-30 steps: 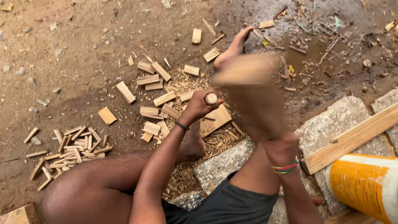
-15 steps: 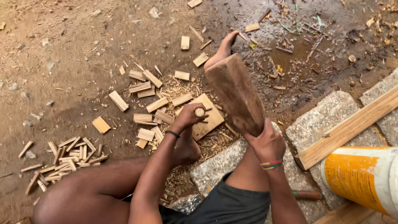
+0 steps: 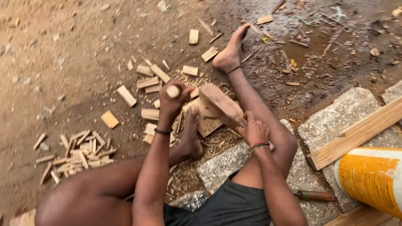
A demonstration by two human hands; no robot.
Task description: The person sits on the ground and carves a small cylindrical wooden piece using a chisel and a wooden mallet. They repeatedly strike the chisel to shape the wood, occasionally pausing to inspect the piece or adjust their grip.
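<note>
Left fingers: I see them clamped around a round wooden-handled tool [image 3: 173,91], its pale butt end facing the camera; left hand [image 3: 171,102] wears a dark wrist band.
Right fingers: wrapped tight on the handle of a heavy wooden mallet [image 3: 221,104]; right hand [image 3: 253,132] wears a red-and-green bangle.
Mallet position: head tilted down to the left, just beside the tool.
Work block: a flat wooden block [image 3: 208,121] lies on the ground beneath the mallet, between my two bare feet.
Surroundings: cut wooden pieces [image 3: 147,82] scattered on the dirt; a pile of thin sticks [image 3: 77,154] well to the left; a granite slab [image 3: 222,165] under my legs; a plank [image 3: 356,134] and an orange-and-white container [image 3: 370,178] at right.
</note>
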